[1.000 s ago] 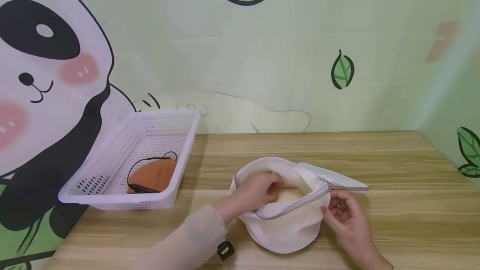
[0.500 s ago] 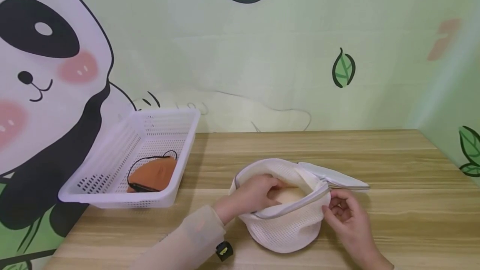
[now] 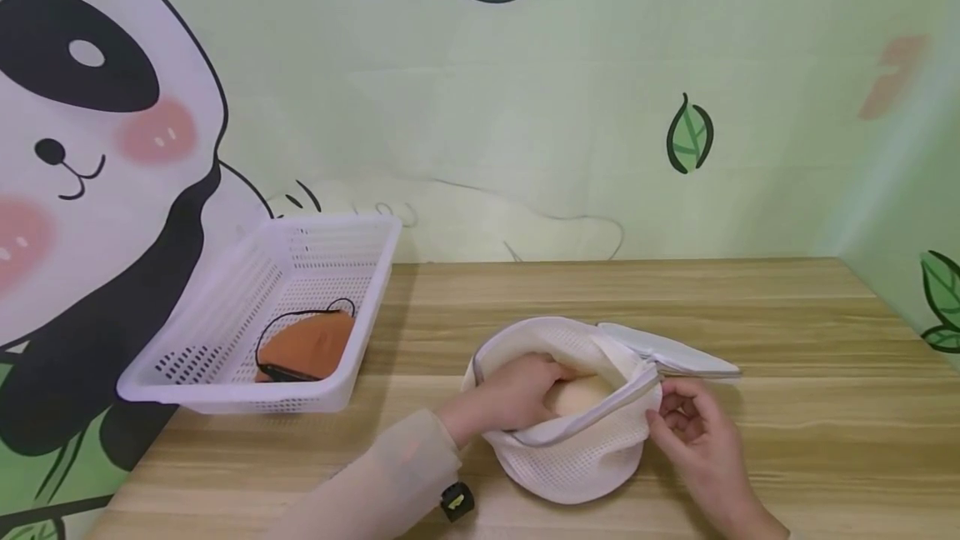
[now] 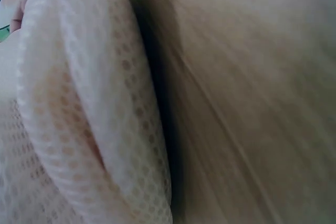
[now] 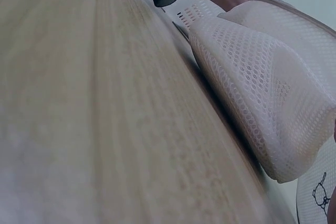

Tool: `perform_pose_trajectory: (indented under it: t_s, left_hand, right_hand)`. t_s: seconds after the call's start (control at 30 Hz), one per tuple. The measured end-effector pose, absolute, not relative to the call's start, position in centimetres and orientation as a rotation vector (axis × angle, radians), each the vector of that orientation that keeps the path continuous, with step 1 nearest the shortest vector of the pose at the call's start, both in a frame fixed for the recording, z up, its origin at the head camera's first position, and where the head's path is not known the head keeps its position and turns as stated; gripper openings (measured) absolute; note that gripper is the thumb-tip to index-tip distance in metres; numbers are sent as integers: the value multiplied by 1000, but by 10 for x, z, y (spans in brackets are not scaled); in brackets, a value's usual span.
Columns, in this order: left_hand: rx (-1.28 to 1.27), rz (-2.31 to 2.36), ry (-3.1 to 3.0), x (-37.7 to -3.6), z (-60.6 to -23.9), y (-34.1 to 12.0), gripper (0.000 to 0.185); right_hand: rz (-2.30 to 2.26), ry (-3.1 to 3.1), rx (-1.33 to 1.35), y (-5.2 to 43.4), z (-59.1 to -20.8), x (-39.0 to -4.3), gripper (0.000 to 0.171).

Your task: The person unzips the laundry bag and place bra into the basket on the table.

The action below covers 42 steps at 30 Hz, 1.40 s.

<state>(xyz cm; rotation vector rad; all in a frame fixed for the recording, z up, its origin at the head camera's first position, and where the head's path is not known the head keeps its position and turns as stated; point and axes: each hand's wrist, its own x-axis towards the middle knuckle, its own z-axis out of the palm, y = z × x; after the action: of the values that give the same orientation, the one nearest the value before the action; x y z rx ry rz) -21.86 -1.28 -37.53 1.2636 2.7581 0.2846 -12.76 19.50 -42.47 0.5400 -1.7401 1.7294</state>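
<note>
While the white mesh bag (image 3: 577, 432) sits on the wooden counter (image 3: 787, 357) with its zipped mouth wide open, the left hand (image 3: 517, 394) is pushed into the opening, and its fingers are curled over a pale, rounded item (image 3: 577, 394) lying inside. Compared with a second ago, this hand is seen to have sunk deeper and turned slightly downward, so that more of the pale item is covered; it is judged that the item is being pressed or settled into the bag rather than lifted out. The rim of the bag at its right side is pinched by the right hand (image 3: 693, 432), near the zipper end, and this grip has hardly shifted. The bag's flap (image 3: 675, 357) is laid back on the counter behind that hand. In the wrist views only close mesh (image 4: 79, 129) and blurred wood grain can be made out. To the left, well apart from the bag, a white plastic basket (image 3: 225, 390) is propped against the panda wall, and an orange item with a black cord (image 3: 307, 348) is lying in it, unmoved.
</note>
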Motion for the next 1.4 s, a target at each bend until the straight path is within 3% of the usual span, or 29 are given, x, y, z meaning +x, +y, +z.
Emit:
perform_pose_trajectory:
  t_s: [0.3,0.43,0.9,1.4]
  left_hand:
    - [1216,227,2797,-213,-374,-5,19]
    - [1189,310,2793,-212,-378,-4,14]
    - [1192,427,2837,-205,-372,-10,15]
    - [1371,360,3060,-181,-341,-19,15]
  right_hand:
    - [1722,-1738,560,196,-424,-128,41]
    - [1710,-1747,561,196,-424,-128,42]
    - [1679,-1798,452,194,-423,-126,28]
    - [1697,-1814,363,193,-421,-126,47]
